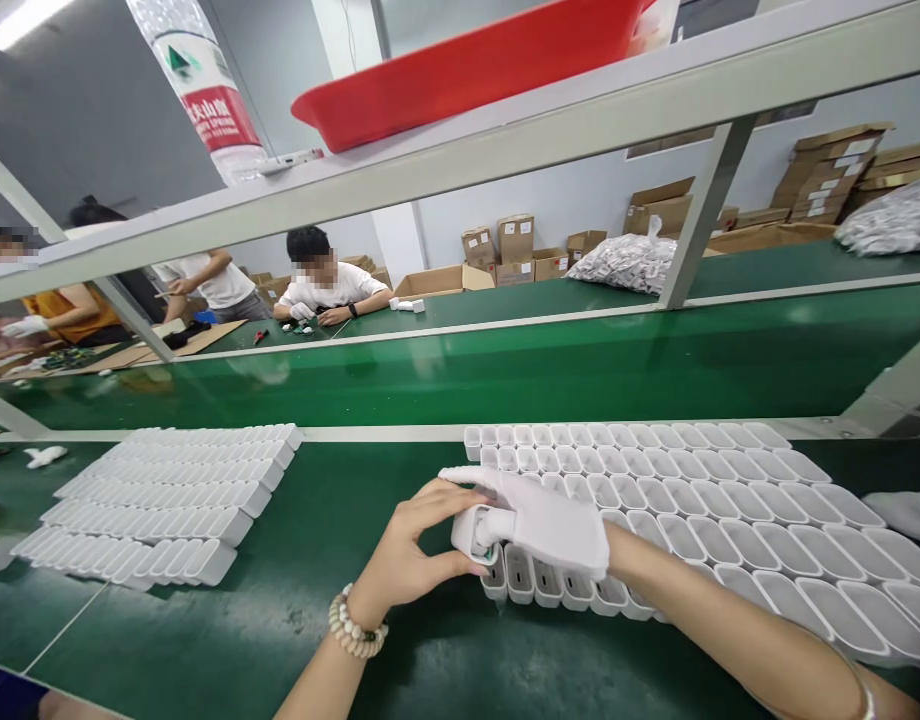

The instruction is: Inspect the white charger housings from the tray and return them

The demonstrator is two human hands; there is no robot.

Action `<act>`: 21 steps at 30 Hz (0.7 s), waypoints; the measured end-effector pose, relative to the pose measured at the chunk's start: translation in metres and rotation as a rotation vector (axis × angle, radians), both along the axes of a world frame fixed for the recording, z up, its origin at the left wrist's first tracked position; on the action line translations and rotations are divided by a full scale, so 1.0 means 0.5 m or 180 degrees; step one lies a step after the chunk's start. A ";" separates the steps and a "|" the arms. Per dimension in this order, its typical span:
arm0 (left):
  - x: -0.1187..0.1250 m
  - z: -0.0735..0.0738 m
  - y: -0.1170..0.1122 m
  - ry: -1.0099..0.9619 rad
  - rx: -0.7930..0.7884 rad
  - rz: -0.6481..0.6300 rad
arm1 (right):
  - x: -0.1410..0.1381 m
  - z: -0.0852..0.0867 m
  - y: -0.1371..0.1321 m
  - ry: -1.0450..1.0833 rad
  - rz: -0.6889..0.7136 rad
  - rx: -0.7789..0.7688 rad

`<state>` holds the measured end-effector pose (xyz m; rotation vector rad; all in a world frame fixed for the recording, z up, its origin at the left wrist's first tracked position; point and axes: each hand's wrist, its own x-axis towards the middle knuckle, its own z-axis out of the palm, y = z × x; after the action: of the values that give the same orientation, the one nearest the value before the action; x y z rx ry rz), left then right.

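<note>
My left hand [419,550], bare and with a bead bracelet at the wrist, grips a small white plastic case [467,535] between thumb and fingers. My right hand [542,520] wears a white glove and closes on the same case from the right. Its thumb presses into the case's opening, and its fingers reach over the far side. A bit of green, perhaps a circuit board, shows at the opening's lower edge; the glove hides the rest. Right beneath are rows of open white cases [760,545], several front ones with a dark slot inside.
More white cases [167,500] stand in rows at left on the green table [310,600]. A shelf rail [460,170] crosses above, bearing a red tray [467,70] and a water bottle [205,95]. A co-worker [329,280] sits beyond. A white glove-like item [906,512] lies far right.
</note>
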<state>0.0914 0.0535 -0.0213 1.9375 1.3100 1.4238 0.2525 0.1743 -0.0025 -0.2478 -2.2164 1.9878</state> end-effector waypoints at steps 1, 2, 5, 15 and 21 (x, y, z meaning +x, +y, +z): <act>-0.004 0.000 -0.001 -0.0181 -0.0017 -0.0008 | 0.008 0.016 0.000 -0.0177 0.0030 0.0164; -0.008 0.000 -0.002 -0.0354 -0.0008 -0.0043 | 0.016 0.035 0.002 -0.0348 0.0059 0.0311; -0.016 0.001 -0.003 -0.0718 0.0074 -0.0194 | 0.036 0.079 0.006 -0.0602 0.0105 0.0492; -0.017 -0.004 -0.001 -0.0812 0.0161 -0.0292 | 0.035 0.080 0.000 -0.0330 0.0113 0.0517; -0.018 -0.004 0.004 -0.0779 0.0209 -0.0315 | 0.032 0.079 -0.003 -0.0004 0.0080 0.0615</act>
<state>0.0825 0.0554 -0.0236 1.7744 1.0548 1.6126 0.2687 0.1727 0.0370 -0.1981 -2.4023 1.7687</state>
